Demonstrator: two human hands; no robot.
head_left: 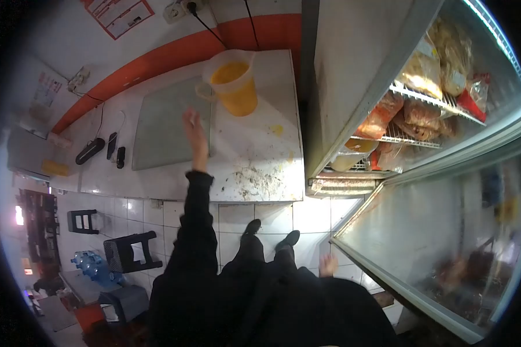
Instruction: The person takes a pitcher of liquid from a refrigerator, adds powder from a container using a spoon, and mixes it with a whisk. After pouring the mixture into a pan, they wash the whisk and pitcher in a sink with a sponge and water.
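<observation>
My left hand (195,134) reaches over the white counter, above a greyish glass-like board (162,124). Its fingers are stretched out and hold nothing. Just beyond the fingertips, to the right, stands a translucent plastic pitcher (237,92) filled with an orange-yellow liquid; its handle points toward this hand without visible contact. Low beside my body is my right hand (328,265), near the lower corner of the opened fridge door (422,243). It is small and slightly blurred, fingers loosely extended, with no object visible in it.
At right the upright fridge (359,75) stands open, its wire shelves (411,139) holding bagged food. Dirt marks the counter (226,185) near its front edge. Left are small black devices (91,151), black stools (134,253) and blue water bottles (95,267). A cable (208,28) hangs behind the pitcher.
</observation>
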